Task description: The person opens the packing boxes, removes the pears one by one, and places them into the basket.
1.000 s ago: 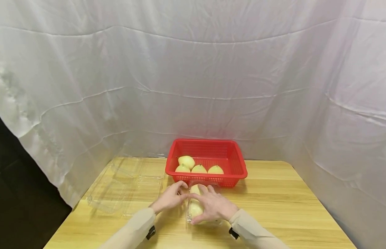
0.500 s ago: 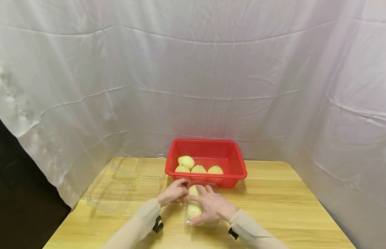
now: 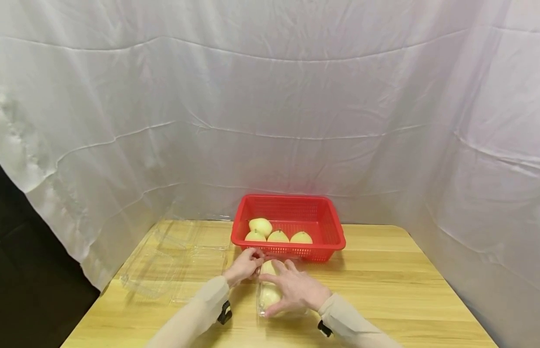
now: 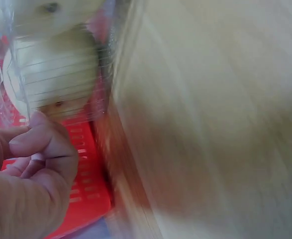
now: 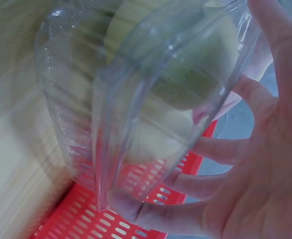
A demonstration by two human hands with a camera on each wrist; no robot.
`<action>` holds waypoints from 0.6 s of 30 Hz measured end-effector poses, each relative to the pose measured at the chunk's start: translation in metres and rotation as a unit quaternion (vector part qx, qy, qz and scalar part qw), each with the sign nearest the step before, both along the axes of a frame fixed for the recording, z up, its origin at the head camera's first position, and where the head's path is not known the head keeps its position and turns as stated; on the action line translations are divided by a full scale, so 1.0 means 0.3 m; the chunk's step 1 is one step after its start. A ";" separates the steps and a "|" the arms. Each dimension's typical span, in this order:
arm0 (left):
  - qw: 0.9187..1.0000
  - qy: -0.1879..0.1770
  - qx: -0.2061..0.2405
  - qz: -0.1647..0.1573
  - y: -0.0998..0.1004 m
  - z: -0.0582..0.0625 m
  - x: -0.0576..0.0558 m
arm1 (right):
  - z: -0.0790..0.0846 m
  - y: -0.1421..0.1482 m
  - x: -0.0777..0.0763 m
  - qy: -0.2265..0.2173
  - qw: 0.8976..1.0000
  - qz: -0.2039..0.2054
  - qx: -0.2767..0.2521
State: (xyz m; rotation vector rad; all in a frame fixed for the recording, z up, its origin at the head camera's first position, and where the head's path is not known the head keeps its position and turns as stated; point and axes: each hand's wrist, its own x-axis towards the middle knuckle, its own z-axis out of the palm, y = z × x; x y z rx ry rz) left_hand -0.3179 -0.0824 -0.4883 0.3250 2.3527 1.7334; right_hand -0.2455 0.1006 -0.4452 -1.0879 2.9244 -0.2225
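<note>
A transparent plastic clamshell box [image 3: 262,309] with pale yellow pears [image 3: 270,295] inside lies on the table in front of the red basket. My left hand [image 3: 244,266] is at its far left corner. In the left wrist view, the thumb and curled index finger [image 4: 39,137] pinch the box's edge just below a pear [image 4: 56,69]. Over the top rests my right hand [image 3: 298,288], fingers spread and mostly straight. The right wrist view has those fingertips touching the lid [image 5: 146,114] along its side, with pears visible through the plastic.
Directly behind the box stands a red perforated basket [image 3: 326,245] holding several pears [image 3: 260,225]. More transparent clamshell boxes [image 3: 156,275] lie with their lids open at the table's left. A pale curtain [image 3: 296,106] hangs around the wooden table [image 3: 383,280].
My left hand has moved right and slightly away from me, up to the box's far left corner. The box has shifted slightly left under my right hand, which stays over it.
</note>
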 end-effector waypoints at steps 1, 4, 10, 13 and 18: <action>1.000 0.006 -0.001 0.004 0.000 -0.003 -0.001 | 0.000 -0.001 0.001 0.000 1.000 0.000 -0.001; 1.000 0.017 0.003 0.007 -0.004 -0.012 -0.001 | -0.005 -0.003 0.002 0.005 1.000 0.005 -0.008; 0.998 0.045 -0.020 -0.032 -0.046 -0.015 0.025 | -0.007 0.013 0.012 -0.011 0.999 0.006 -0.040; 0.997 0.037 -0.021 -0.059 -0.073 -0.008 0.045 | -0.004 0.028 0.017 -0.025 0.998 0.005 -0.062; 0.997 0.018 0.000 -0.077 -0.096 0.001 0.058 | 0.008 0.047 0.016 -0.015 0.996 0.028 -0.082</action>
